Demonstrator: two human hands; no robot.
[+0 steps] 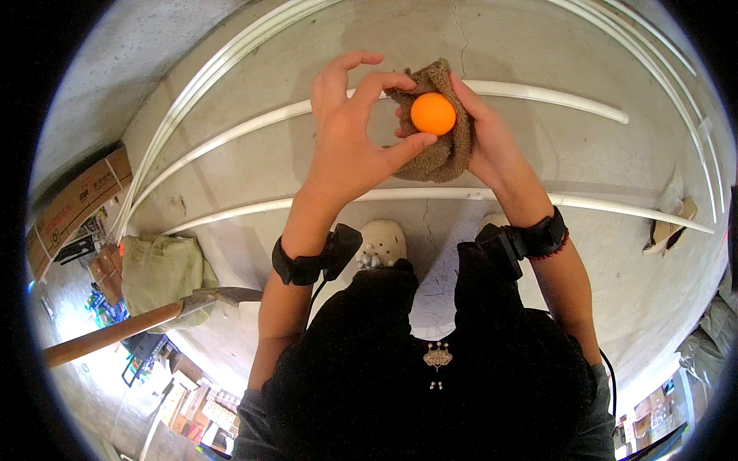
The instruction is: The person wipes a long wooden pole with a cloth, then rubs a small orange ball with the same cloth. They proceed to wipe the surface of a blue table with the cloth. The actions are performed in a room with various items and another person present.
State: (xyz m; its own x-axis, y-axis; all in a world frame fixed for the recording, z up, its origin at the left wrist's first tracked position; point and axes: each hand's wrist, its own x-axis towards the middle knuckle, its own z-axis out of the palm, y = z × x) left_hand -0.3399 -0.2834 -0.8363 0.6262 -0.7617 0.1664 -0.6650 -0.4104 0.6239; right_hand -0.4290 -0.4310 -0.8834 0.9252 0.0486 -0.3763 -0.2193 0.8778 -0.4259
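Note:
A smooth orange ball [433, 114] rests against a brown terry cloth [447, 155], whose folds wrap partly around it. My right hand [490, 129] grips the cloth from the right, thumb along its near edge and some fingertips showing behind at the left. From the left, my left hand [351, 127] reaches in with thumb and forefinger curved. Its thumb tip touches the ball's lower edge, and the forefinger tip lies at the cloth's upper left edge. Whether those two fingers pinch the ball is unclear. The other left fingers are raised and bent.
Long white strips [426, 195] cross the concrete floor [548, 150] beneath my hands and around my shoes [383, 242]. To the left are a wooden handle [121, 331], a green sack [161, 271] and a cardboard box [81, 201]. An opened carton [671, 225] sits at right.

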